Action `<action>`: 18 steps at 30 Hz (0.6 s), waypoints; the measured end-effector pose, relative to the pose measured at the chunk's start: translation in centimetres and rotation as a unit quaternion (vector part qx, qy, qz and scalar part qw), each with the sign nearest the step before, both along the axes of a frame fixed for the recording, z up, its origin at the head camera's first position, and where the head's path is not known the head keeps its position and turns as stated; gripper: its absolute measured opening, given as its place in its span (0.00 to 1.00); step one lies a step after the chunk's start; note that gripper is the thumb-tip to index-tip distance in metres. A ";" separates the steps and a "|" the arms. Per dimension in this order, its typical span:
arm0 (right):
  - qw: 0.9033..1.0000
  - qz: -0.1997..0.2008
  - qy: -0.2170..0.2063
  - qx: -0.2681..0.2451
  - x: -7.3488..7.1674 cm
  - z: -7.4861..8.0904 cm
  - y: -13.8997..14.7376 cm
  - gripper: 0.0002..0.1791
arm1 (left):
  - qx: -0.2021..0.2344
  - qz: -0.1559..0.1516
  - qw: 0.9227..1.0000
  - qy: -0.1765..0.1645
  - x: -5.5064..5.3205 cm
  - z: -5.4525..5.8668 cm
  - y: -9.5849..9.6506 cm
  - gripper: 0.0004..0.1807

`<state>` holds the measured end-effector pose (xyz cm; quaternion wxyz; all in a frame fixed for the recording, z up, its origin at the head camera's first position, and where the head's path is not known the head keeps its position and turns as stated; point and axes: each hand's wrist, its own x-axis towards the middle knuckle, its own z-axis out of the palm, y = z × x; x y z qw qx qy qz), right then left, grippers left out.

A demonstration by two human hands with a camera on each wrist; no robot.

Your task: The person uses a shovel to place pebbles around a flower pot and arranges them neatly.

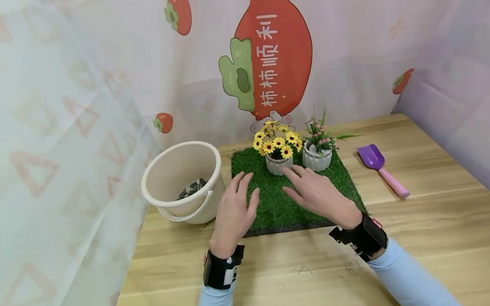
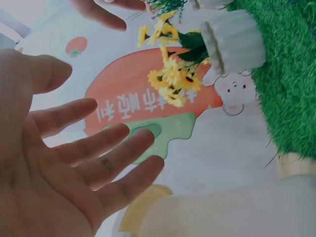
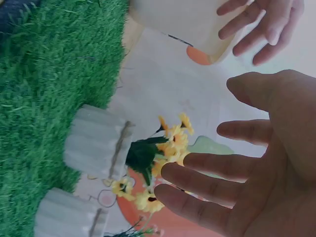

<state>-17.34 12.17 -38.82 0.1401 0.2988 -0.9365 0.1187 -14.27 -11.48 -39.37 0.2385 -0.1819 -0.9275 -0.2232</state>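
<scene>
Both hands hover over the front part of a square of artificial grass [image 1: 271, 206], and neither holds anything. My left hand [image 1: 236, 212] has its fingers spread, between the bucket and the grass. With fingers loosely extended, my right hand [image 1: 317, 191] points toward a grey pot of yellow flowers [image 1: 278, 164]; its fingertips overlap the pot's lower edge in the head view. To the right of that pot, a second grey pot [image 1: 317, 158] holds small pink flowers and green blades. Palm and parted fingers show in each wrist view, with the yellow flowers [image 2: 170, 74] beyond the left hand.
A cream bucket [image 1: 149, 185] with its handle hanging down stands left of the grass, dark pebbles [image 1: 192, 189] inside. On the wooden table [image 1: 442, 222] to the right lies a purple trowel [image 1: 371, 156] with a pink handle. A printed curtain [image 1: 194, 82] closes off the back.
</scene>
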 end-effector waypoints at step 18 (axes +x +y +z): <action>0.996 0.079 -0.020 -0.031 -2.0 2.3 -2.5 0.29 | 0.051 -0.026 0.989 0.139 0.2 2.3 -2.9 0.16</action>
